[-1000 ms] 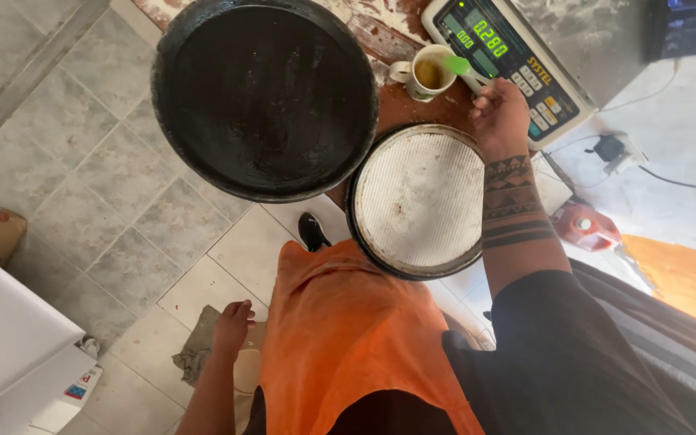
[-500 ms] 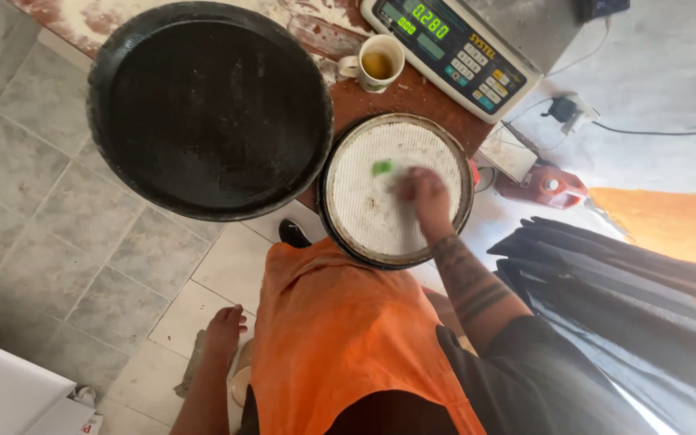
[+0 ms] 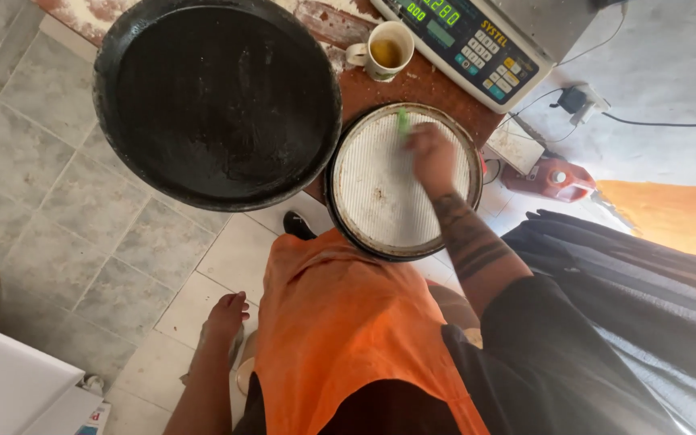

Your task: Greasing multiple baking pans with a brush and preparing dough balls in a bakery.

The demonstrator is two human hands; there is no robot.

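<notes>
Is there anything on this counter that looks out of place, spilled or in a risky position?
The large black pan sticks out well past the counter edge, over the tiled floor. The smaller round tray under the right hand, which holds a small green thing, overhangs too. Crumbs lie near the cup. Nothing looks spilled.

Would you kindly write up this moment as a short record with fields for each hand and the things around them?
right hand: over the round ridged tray, fingers on a small green tool
left hand: hanging at the side, holding nothing
beside tray: big black pan, to its left
behind tray: cup of yellowish liquid, scale with lit display
surface: red-brown counter
clothing: orange apron
</notes>
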